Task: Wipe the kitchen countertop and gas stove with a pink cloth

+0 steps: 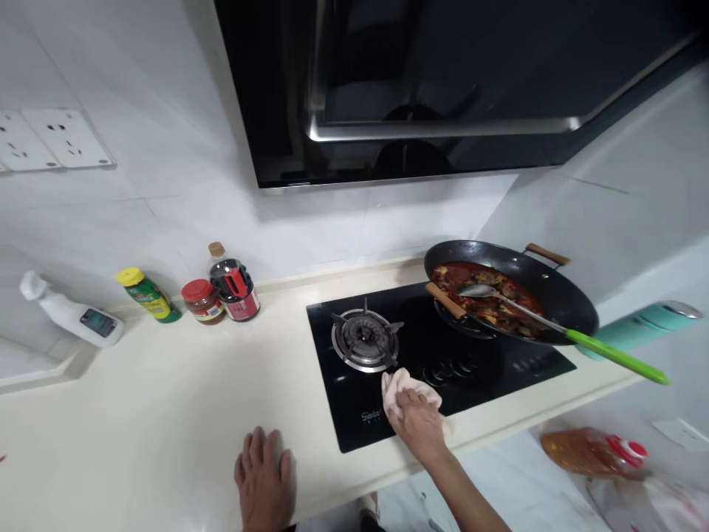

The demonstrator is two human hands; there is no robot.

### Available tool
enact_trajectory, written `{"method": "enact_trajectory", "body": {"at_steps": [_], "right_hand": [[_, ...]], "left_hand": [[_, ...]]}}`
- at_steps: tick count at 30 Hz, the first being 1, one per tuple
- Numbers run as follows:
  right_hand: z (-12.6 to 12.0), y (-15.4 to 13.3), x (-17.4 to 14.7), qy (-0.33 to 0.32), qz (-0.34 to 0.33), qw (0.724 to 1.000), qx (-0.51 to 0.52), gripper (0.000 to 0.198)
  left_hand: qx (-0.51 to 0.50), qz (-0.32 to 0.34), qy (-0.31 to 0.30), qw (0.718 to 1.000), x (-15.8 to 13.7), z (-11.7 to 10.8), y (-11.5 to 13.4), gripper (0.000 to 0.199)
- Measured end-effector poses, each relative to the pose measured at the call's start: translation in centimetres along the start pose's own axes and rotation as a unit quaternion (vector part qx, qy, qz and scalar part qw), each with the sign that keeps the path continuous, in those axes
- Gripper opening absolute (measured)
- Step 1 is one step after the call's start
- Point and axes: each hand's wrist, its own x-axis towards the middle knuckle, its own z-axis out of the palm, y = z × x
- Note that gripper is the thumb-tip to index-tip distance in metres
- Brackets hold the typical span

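Observation:
My right hand [418,426] presses a pale pink cloth [404,386] onto the front of the black glass gas hob [354,399], just below the left burner [365,336]. Its fingers are bent over the bunched cloth. To the left, my left hand [264,473] lies flat on the cream countertop [182,421], fingers stretched out and holding nothing. On the right burner sits a black wok [565,303] with wooden handles, containing a reddish stew [515,284]. A metal spoon with a green handle [617,356] rests in the wok, its handle sticking out over the right rim.
Along the wall stand a white spray bottle [77,314], a green bottle with yellow cap [149,295], a red-lidded jar [203,301] and a dark sauce bottle [235,288]. A range hood [443,159] hangs above. A teal cylinder [636,329] is behind the spoon; an oil bottle [587,451] sits lower right.

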Motion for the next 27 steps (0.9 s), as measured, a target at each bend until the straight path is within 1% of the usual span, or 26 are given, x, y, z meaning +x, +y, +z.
{"method": "enact_trajectory", "body": {"at_steps": [2, 4, 6, 8, 9, 11, 12, 14, 15, 16, 18, 20, 21, 22, 24, 25, 27], "right_hand": [[1.1, -1.1, -1.8, 0.019, -0.016, 0.994, 0.107, 0.031], [1.6, -2.0, -3.1, 0.015, -0.004, 0.971, 0.239, 0.028], [1.3, -1.7, -3.8, 0.024, 0.045, 0.936, 0.348, 0.033], [0.1, 0.3, -4.1, 0.075, 0.112, 0.911, 0.389, 0.04], [-0.6, 1.9, -4.0, 0.111, 0.143, 0.906, 0.384, 0.045], [-1.7, 5.9, -3.8, 0.183, 0.191, 0.902, 0.342, 0.055], [-1.9, 7.8, -3.6, 0.193, 0.197, 0.907, 0.319, 0.06], [-1.5, 10.4, -3.1, 0.17, 0.219, 0.928, 0.249, 0.067], [-0.9, 10.9, -2.9, 0.15, 0.233, 0.939, 0.203, 0.07], [-0.1, 10.6, -2.7, 0.133, 0.251, 0.946, 0.153, 0.072], [1.5, 8.3, -2.5, 0.12, 0.28, 0.95, 0.064, 0.073], [2.9, 4.3, -2.6, 0.117, 0.275, 0.954, 0.011, 0.066], [3.3, 2.1, -2.8, 0.112, 0.262, 0.958, -0.002, 0.061], [3.6, -0.1, -3.1, 0.106, 0.244, 0.964, -0.009, 0.056], [3.7, -3.9, -3.6, 0.093, 0.199, 0.976, -0.01, 0.051], [3.6, -5.4, -3.9, 0.088, 0.178, 0.98, -0.007, 0.049], [3.3, -8.0, -4.5, 0.077, 0.135, 0.988, 0.006, 0.045]], "left_hand": [[-0.012, 0.007, 0.008, 1.0, 0.0, 0.1, -0.2, 0.045], [-0.031, 0.014, 0.021, 0.999, 0.0, 0.3, -0.4, 0.044], [-0.059, 0.025, 0.035, 0.997, -0.1, 0.4, -0.8, 0.043], [-0.1, 0.048, 0.046, 0.993, -0.2, 0.6, -1.9, 0.041], [-0.123, 0.061, 0.053, 0.989, -0.2, 0.6, -2.7, 0.041], [-0.165, 0.082, 0.071, 0.98, -0.5, 0.5, -5.0, 0.041], [-0.179, 0.084, 0.083, 0.977, -0.7, 0.4, -6.5, 0.041], [-0.189, 0.073, 0.104, 0.974, -1.2, 0.0, -10.1, 0.042], [-0.185, 0.062, 0.111, 0.975, -1.5, -0.3, -12.1, 0.042], [-0.177, 0.047, 0.118, 0.976, -1.8, -0.6, -14.0, 0.042], [-0.156, 0.014, 0.116, 0.981, -2.3, -1.3, -17.7, 0.041], [-0.141, -0.01, 0.097, 0.985, -2.7, -2.0, -20.3, 0.041], [-0.137, -0.019, 0.084, 0.987, -2.8, -2.3, -21.0, 0.042], [-0.134, -0.029, 0.073, 0.988, -2.8, -2.5, -21.3, 0.043], [-0.125, -0.055, 0.064, 0.989, -2.7, -2.8, -20.8, 0.043], [-0.122, -0.063, 0.063, 0.989, -2.6, -2.9, -20.1, 0.043], [-0.117, -0.06, 0.06, 0.989, -2.3, -3.0, -18.3, 0.042]]}}
